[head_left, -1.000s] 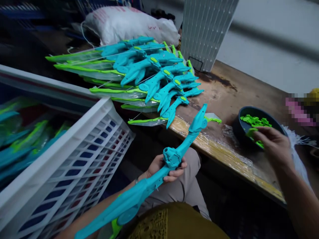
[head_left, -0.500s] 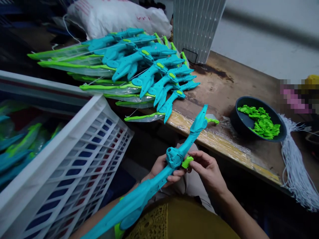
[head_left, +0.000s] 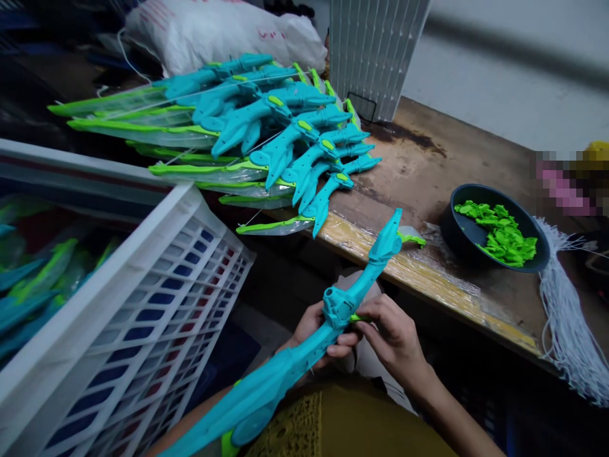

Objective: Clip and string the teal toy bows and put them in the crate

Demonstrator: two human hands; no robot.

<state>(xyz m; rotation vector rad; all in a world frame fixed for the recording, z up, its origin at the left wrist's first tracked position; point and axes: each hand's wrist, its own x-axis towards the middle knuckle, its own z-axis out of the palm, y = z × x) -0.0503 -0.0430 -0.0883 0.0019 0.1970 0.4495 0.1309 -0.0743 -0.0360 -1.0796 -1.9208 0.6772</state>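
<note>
A turquoise toy bow lies slantwise across my lap, its narrow tip up toward the table edge. My left hand is wrapped round its middle from beneath, with fingertips showing on the near side. Between the thumb and fingers of my right hand is a small green plastic piece, mostly hidden by the fingers. The piece touches the side of the bow's middle hub. A green limb with clear film sticks out behind the bow's far end.
Several turquoise and green toy bows are piled on the wooden table. A dark bowl holds loose green pieces, beside a bundle of white strings. At left stands a white plastic crate with more bows. Behind lies a white sack.
My right hand has brought the green piece against the bow's hub, and the piece now shows less. The bow and my left hand have shifted slightly right and down.
</note>
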